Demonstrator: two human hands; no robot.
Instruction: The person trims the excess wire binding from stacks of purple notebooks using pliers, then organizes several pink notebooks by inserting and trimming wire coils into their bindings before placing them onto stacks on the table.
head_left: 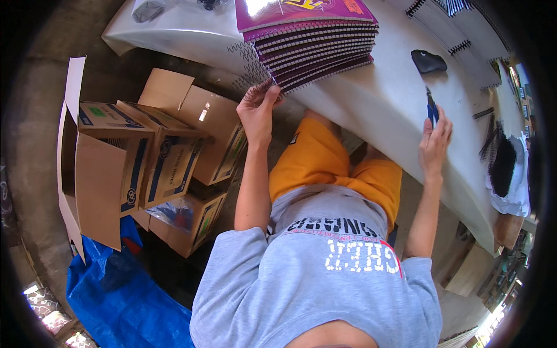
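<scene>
A stack of spiral notebooks (316,55) with purple covers lies at the table's near edge, its coil-bound side towards me. Loose dark binding coils (246,64) stick out past the stack's left end. At the lower left corner of the stack, my left hand (258,110) is closed, thumb against fingers, on the end of a dark binding coil. My right hand (435,142) grips blue-handled pliers (431,110) over the table, well right of the stack. Their dark jaws point away from me.
A black pouch-like object (429,61) lies on the pale-covered table (383,110). More coil-bound stacks (441,29) stand at far right, with loose black coils (492,139) below them. Cardboard boxes (174,156) and a blue tarp (122,290) are on my left.
</scene>
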